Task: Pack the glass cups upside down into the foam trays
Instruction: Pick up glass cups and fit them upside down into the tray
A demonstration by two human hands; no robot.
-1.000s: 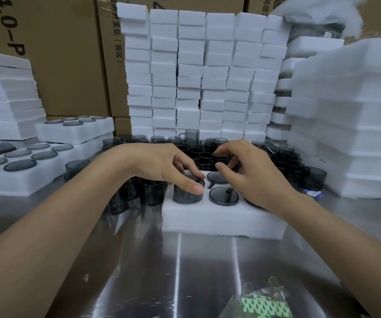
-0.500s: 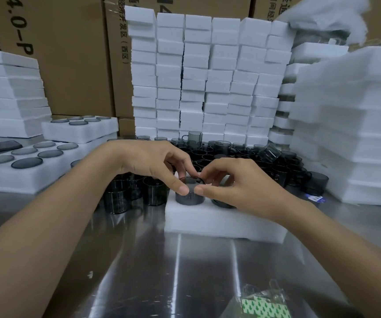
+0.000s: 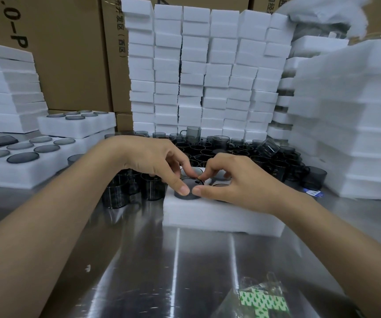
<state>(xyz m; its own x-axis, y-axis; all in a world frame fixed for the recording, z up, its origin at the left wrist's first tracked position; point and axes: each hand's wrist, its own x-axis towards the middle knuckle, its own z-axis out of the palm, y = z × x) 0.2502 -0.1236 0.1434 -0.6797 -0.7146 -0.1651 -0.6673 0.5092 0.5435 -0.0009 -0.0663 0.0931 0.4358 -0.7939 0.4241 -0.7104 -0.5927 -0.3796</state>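
Two hands meet over one inverted glass cup (image 3: 187,190) half-sunk in the foam tray (image 3: 221,218). Left hand (image 3: 153,161) pinches it from nine o'clock, right hand (image 3: 237,180) from three. Seating seems underway; next, press it evenly flush.

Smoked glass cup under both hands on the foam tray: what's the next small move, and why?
Probably press it straight down. The upturned cup still stands proud of the foam tray, pinched by the left hand and right hand, while cups in the packed trays on the left sit flush.
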